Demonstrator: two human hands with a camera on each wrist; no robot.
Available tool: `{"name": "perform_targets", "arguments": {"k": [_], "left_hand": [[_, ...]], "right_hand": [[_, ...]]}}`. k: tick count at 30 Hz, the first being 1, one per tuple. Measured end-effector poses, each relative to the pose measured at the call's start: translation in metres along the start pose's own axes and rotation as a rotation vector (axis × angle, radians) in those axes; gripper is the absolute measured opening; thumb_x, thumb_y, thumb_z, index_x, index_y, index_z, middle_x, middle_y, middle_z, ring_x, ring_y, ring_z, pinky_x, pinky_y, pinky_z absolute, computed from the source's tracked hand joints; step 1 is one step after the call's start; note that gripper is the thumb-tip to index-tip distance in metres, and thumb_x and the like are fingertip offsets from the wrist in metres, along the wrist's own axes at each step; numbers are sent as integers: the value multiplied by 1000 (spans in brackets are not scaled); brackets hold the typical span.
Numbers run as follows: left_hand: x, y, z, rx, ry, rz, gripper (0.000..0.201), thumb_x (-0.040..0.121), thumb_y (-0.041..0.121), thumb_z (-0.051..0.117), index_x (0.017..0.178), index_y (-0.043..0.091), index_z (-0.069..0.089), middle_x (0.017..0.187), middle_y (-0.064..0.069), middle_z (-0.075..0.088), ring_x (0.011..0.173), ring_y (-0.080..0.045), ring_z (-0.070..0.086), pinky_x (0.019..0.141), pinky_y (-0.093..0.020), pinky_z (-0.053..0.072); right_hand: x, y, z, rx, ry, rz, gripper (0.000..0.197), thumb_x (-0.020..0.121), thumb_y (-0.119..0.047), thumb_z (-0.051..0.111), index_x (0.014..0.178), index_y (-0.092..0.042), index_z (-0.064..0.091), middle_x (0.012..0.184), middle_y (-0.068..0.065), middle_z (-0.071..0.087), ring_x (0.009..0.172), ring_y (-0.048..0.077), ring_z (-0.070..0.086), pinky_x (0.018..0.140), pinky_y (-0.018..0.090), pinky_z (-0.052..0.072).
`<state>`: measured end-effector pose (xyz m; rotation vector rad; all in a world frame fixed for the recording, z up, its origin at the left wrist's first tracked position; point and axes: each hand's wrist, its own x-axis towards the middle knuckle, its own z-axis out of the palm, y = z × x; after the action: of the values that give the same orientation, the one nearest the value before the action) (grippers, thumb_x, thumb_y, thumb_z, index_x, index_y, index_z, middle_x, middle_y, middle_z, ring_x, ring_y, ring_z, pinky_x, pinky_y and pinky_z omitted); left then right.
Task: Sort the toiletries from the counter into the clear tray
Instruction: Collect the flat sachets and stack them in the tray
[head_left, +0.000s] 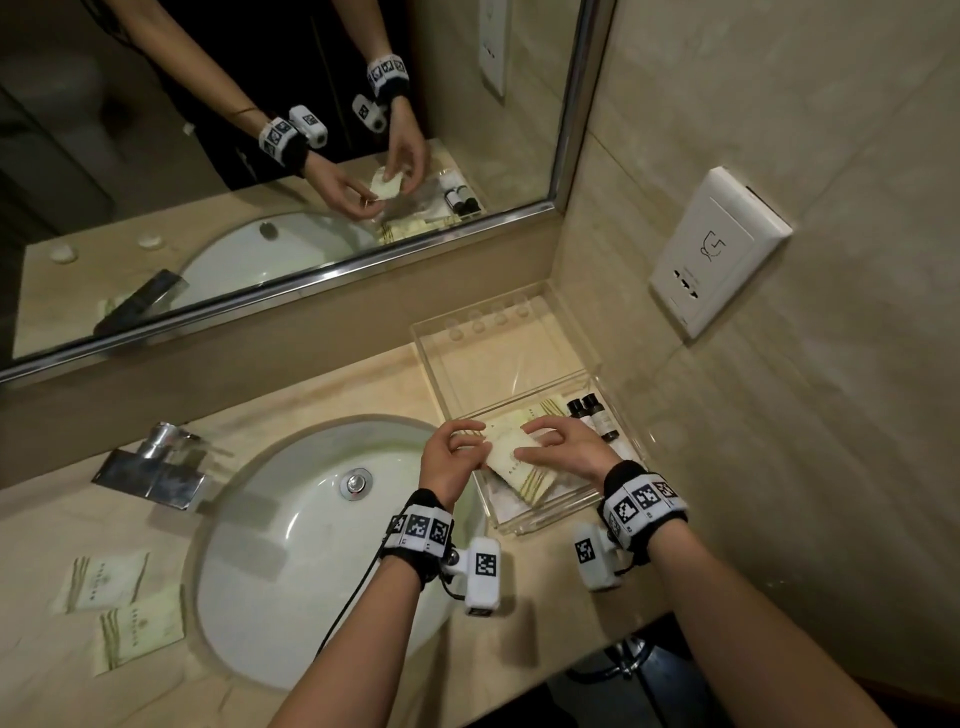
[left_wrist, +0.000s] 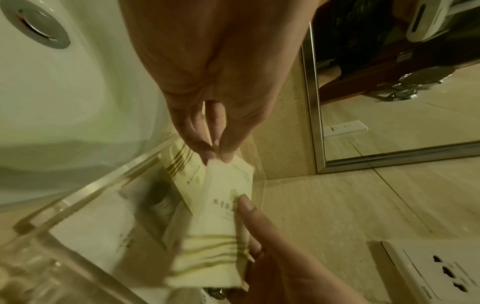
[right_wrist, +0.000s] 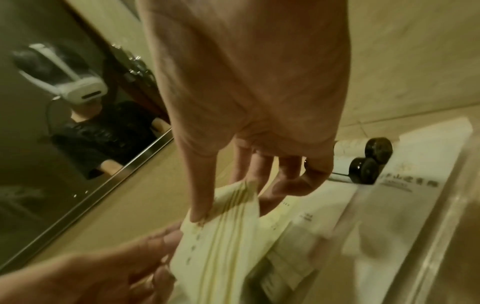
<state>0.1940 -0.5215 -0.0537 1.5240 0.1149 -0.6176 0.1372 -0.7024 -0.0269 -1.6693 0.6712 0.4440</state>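
— Could the print on the pale sachet (left_wrist: 223, 207) be read?
— No, too blurred in both wrist views.
— And the two dark bottles (head_left: 592, 415)?
— Partly hidden behind the right hand (head_left: 566, 447); labels too small. The clear tray (head_left: 519, 332)'s near end was smeared in the left wrist view.

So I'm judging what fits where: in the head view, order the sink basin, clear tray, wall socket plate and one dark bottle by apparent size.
1. Sink basin
2. Clear tray
3. Wall socket plate, though it sits nearer the camera, so this is unsure
4. Dark bottle, lying in the tray
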Motion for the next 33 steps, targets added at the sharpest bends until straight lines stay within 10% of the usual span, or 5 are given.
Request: {"name": "perform_targets", "arguments": {"k": [10, 14, 16, 21, 33], "left_hand": [[11, -8, -8, 227, 101, 59, 23, 76, -6, 69, 89, 11, 61, 80, -5, 65, 71, -14, 62, 62, -17, 53], [13, -11, -13, 372, 95, 122, 20, 76, -2, 71, 87, 11, 62, 84, 0, 66, 73, -11, 60, 61, -10, 48], [13, -11, -13, 437, 100, 148, 19, 76, 1, 72, 86, 14, 63, 87, 0, 66, 74, -14, 60, 64, -16, 48], [17, -15, -10, 656, 74, 271, 28, 70, 9, 80, 89, 19, 63, 95, 3, 60, 83, -18, 57, 73, -26, 49], [18, -30, -3, 1044, 5, 370, 32, 73, 9, 75, 97, 18, 55, 110, 3, 53, 99, -19, 46, 73, -25, 38]], "right_hand": [[11, 6, -8, 91, 337, 107, 42, 83, -10, 72, 121, -4, 53, 116, 9, 63, 95, 23, 63, 63, 21, 52], [25, 12, -1, -15, 410, 138, 43, 86, -18, 70, 125, -5, 57, 120, 11, 64, 108, 29, 62, 94, 40, 53], [32, 12, 8, 44, 365, 145, 42, 88, -15, 68, 127, -4, 56, 117, 13, 64, 97, 31, 67, 85, 47, 58], [48, 8, 25, -5, 339, 136, 34, 84, -13, 73, 116, -5, 62, 107, 12, 68, 78, 23, 68, 62, 34, 57], [59, 23, 29, -260, 457, 58, 21, 81, -19, 76, 89, -13, 58, 96, 7, 67, 91, 24, 64, 85, 35, 53]]}}
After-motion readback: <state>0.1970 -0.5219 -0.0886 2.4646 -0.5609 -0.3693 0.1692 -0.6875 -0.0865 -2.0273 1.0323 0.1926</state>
